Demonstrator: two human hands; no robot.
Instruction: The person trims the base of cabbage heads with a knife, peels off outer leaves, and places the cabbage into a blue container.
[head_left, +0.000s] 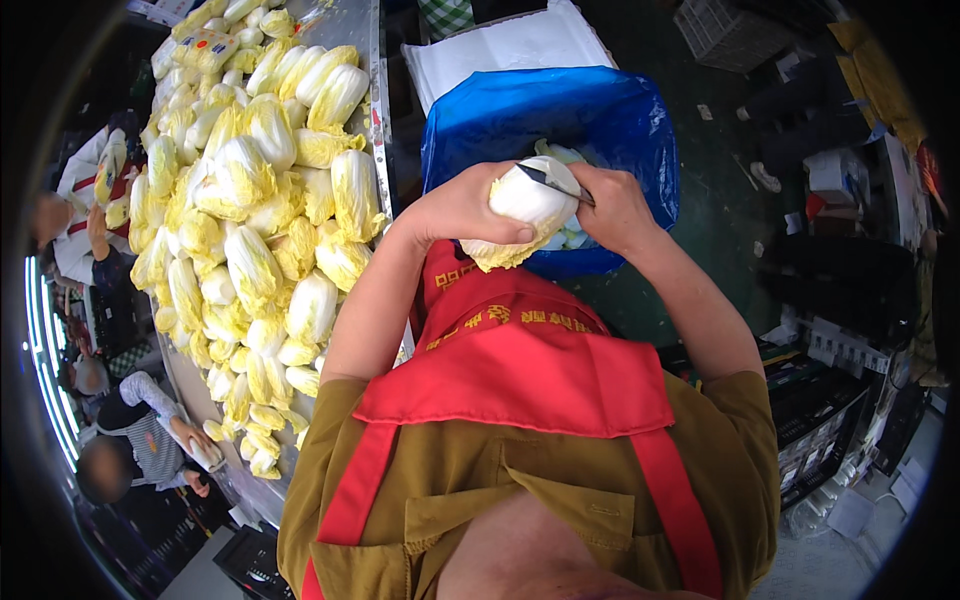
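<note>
A napa cabbage (529, 206) is held in my left hand (469, 202), its pale cut base facing up and its yellow leaf tips towards the red apron. In my right hand (616, 204) is a knife (547, 181), its dark blade lying against the cabbage near the base; the handle is mostly hidden by the fingers. Both hands are over a bin or box lined with a blue plastic bag (652, 135), where pale green leaves (574, 238) lie.
A metal table (377, 112) on the left bears a large heap of napa cabbages (247, 180). A white foam box or lid (517, 46) is beyond the blue bag. Co-workers stand across the table. Crates (720, 34) and people's legs are at the right.
</note>
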